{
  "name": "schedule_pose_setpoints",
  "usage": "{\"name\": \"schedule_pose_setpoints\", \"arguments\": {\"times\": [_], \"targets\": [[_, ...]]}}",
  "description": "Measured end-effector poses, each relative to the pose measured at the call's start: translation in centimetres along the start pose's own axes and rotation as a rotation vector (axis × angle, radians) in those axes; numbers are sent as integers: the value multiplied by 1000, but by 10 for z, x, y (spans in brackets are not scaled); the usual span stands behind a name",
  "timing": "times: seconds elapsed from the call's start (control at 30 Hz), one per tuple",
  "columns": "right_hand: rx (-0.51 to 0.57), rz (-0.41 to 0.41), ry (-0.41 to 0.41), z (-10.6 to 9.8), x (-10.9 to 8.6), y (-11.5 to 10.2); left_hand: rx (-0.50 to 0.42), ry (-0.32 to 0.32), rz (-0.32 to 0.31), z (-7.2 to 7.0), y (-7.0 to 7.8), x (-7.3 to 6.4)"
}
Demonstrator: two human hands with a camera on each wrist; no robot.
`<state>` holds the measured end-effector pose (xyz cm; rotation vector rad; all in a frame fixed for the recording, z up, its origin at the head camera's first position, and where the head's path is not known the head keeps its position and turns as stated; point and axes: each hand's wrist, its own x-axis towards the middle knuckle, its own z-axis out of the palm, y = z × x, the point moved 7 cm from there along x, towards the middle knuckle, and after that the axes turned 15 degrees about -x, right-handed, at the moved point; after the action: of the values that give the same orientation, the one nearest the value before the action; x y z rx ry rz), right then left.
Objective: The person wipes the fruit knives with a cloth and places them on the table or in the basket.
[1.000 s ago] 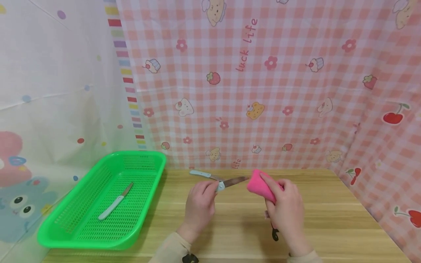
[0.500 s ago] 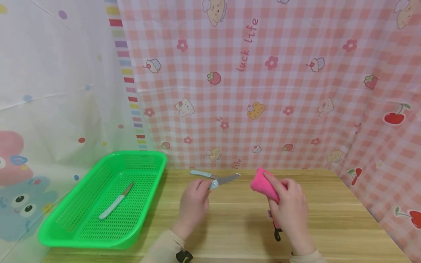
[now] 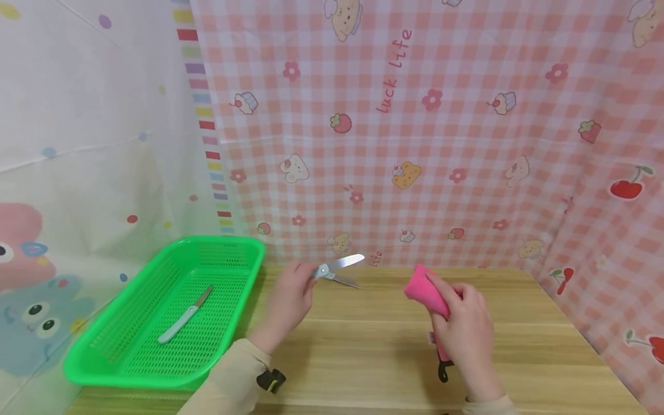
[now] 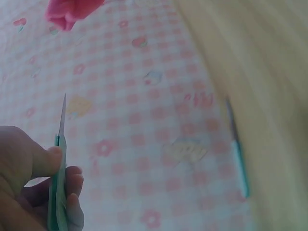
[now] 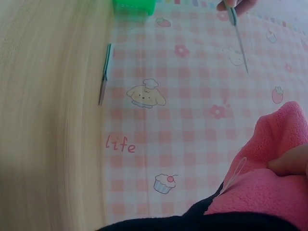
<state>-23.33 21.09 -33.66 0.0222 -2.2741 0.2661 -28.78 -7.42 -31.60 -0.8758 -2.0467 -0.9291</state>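
Observation:
My left hand (image 3: 286,301) grips the light-blue handle of a folding fruit knife (image 3: 346,262). Its blade is unfolded and points right, shiny in the head view. In the left wrist view the thumb presses on the side of the knife handle (image 4: 57,187). A bunched pink towel (image 3: 428,295) is held in my right hand (image 3: 463,325), with a black loop hanging below. A gap separates blade and towel. A second knife (image 5: 105,72) lies at the table's back edge; in the head view the left hand and its knife hide the second one's handle.
At the left, a green plastic basket (image 3: 72,369) stands on the wooden table (image 3: 363,357), with another light-blue-handled knife (image 3: 185,317) lying open inside. A pink checked cloth (image 3: 353,144) hangs behind the table and along its right side.
My left hand has drawn the knife left and upward, away from the towel, where its tip was before. The right hand has shifted slightly right with the towel.

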Motion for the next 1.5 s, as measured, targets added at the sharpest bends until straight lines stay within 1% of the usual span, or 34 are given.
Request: {"name": "schedule_pose_setpoints", "arguments": {"times": [0.17,0.3,0.37,0.5,0.6,0.7,0.83,1.0,1.1,1.2,1.33,1.5], "targets": [[-6,12,-5,0,0,3,52,-14,-54,-23,-9,15],[-10,12,-1,0,0,4,39,4,-82,-39,-20,23],[-9,8,5,0,0,4,40,9,-100,-47,-25,25],[-4,-1,9,0,1,3,50,-2,-166,-62,-38,27],[2,-4,4,0,1,2,59,-9,-213,-71,-51,25],[7,-1,-8,0,0,1,61,-14,-268,-80,-65,22],[6,9,-15,0,0,2,67,-27,-376,-92,-82,16],[3,10,-18,2,0,3,92,-35,-456,-111,-101,8],[4,6,-18,2,0,3,104,-55,-516,-119,-115,1],[3,-1,-13,2,0,2,114,-87,-585,-123,-129,-8],[6,-11,-5,1,0,1,126,-136,-670,-123,-146,-20],[7,-22,3,0,0,-1,160,-201,-739,-119,-167,-33]]}}
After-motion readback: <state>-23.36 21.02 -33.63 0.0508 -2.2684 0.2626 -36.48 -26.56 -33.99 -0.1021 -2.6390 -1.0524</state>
